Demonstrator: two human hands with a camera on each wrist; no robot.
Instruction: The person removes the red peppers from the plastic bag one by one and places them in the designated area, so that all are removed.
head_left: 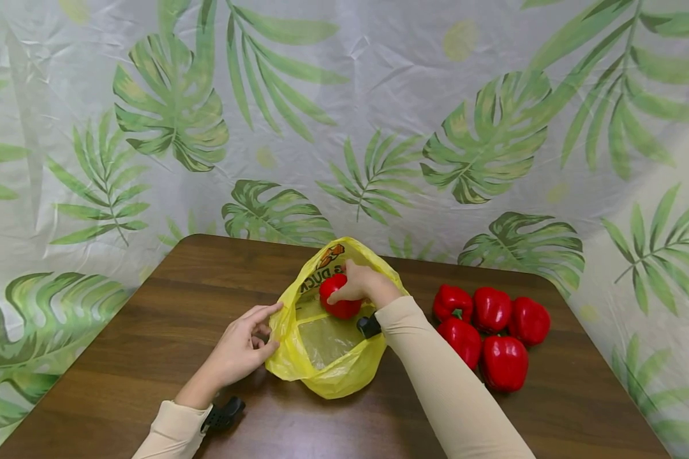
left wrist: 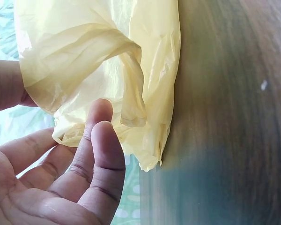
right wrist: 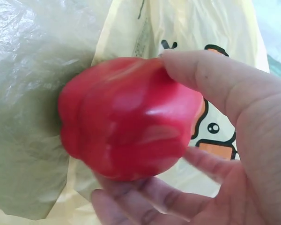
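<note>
A yellow plastic bag [head_left: 344, 376] stands on the table with its mouth spread wide. My right hand [head_left: 358, 284] reaches inside it and grips a red bell pepper [right wrist: 126, 122], thumb on one side and fingers beneath. In the right wrist view the pepper is before the bag's printed inner wall. At the bag's left rim, my left hand [head_left: 244, 341] holds the thin plastic [left wrist: 84, 61] with thumb and forefinger; the thumb's tip is hidden by the plastic in the left wrist view. Its other fingers are bent and hold nothing.
Several more red bell peppers [head_left: 505, 363] lie grouped on the brown wooden table [head_left: 166, 338], right of the bag and beside my right forearm. Behind the table hangs a pale curtain [head_left: 379, 95] with green leaf prints.
</note>
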